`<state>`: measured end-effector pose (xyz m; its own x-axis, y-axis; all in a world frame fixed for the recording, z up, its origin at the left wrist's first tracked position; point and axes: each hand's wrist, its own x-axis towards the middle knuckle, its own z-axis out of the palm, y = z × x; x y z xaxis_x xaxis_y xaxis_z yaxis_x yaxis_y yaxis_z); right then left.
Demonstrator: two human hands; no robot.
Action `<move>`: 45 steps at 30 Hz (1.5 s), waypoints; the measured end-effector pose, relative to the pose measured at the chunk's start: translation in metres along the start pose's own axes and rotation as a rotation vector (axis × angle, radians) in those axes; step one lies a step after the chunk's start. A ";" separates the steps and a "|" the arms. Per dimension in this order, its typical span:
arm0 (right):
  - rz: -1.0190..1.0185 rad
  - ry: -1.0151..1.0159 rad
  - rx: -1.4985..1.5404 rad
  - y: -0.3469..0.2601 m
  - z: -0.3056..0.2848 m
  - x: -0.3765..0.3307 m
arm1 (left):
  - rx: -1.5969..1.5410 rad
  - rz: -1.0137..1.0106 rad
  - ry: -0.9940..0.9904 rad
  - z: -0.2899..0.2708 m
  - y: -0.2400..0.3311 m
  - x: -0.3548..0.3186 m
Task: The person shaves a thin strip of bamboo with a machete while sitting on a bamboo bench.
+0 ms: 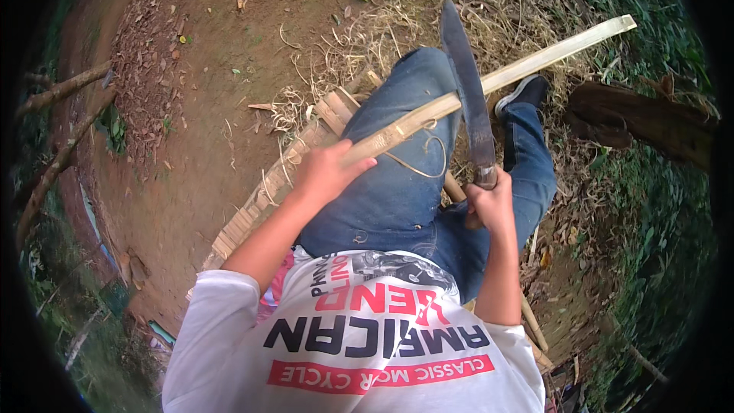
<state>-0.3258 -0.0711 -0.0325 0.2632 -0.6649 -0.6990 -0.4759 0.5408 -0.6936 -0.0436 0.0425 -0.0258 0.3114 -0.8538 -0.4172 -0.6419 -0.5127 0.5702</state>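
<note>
My left hand (325, 173) is closed around the near end of a long, pale strip of split wood or bamboo (405, 126). The strip lies across my raised thigh in blue jeans and slants up to the far right. In my right hand (492, 203) is the handle of a machete (468, 80), its broad dark blade pointing away from me. The blade crosses the strip just beyond the knee and seems to touch it. A thin curled shaving (436, 154) hangs by the strip over my thigh.
Curly shavings (367, 46) litter the brown soil ahead. A stack of cut wooden pieces (252, 210) runs along my left side. A dark log (634, 122) lies at the right, near my shoe (524, 92). Thin poles (65, 92) stand at the far left, beside greenery.
</note>
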 end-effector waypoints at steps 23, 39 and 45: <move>0.014 -0.111 -0.171 -0.009 0.001 -0.001 | 0.006 0.047 0.009 0.003 -0.011 0.000; -0.207 -0.076 -0.265 0.005 0.003 -0.008 | 0.044 0.008 -0.003 0.000 -0.006 -0.004; -0.049 0.009 -0.082 0.001 0.013 -0.012 | 0.037 0.032 0.014 0.002 -0.007 -0.003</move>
<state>-0.3189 -0.0562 -0.0276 0.2807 -0.6945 -0.6625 -0.5299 0.4634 -0.7103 -0.0418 0.0487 -0.0300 0.2998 -0.8711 -0.3889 -0.6768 -0.4815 0.5569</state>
